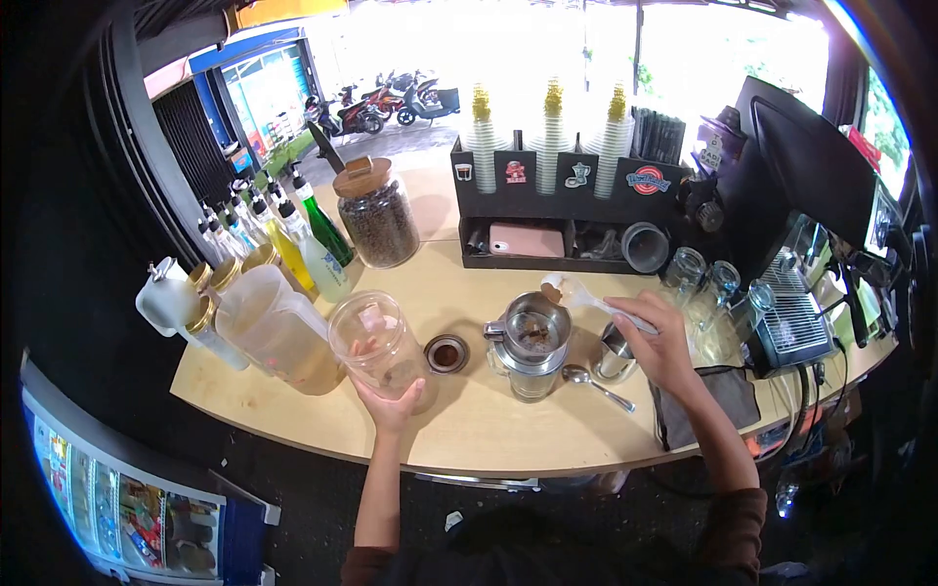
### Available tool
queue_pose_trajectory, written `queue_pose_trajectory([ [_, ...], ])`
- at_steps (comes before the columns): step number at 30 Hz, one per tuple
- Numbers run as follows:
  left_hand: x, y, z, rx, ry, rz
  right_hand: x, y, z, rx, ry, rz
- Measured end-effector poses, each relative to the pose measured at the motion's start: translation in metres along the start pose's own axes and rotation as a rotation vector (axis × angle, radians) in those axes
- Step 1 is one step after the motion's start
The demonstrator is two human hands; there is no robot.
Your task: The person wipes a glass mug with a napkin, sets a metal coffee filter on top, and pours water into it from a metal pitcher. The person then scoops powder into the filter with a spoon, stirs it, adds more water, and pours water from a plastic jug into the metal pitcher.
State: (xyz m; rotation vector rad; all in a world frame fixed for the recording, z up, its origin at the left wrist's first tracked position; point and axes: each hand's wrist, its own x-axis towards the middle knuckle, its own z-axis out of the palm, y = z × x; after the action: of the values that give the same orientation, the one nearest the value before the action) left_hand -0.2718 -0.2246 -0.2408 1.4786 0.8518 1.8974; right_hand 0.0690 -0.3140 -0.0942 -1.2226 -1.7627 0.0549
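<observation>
Right hand: scoop (over metal cup)

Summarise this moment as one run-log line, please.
left hand: holding clear jar | right hand: holding white scoop with brown powder near metal cup | metal spoon: on table

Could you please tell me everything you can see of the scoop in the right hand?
The scoop is pale and slightly translucent, plastic by its look, with a bowl and a slim handle. The right hand grips the handle. The bowl, bearing brown, powdery-looking matter, points left, near the rim of the metal cup; whether they touch is unclear.
</observation>
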Motion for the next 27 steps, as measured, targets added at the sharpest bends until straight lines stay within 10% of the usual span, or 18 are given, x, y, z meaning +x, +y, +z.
queue_pose_trajectory([
  [27, 0.0, 0.006, 0.001, 0.042, 0.0, 0.039, -0.032, -0.025, 0.002, -0.031, -0.032, 0.013],
])
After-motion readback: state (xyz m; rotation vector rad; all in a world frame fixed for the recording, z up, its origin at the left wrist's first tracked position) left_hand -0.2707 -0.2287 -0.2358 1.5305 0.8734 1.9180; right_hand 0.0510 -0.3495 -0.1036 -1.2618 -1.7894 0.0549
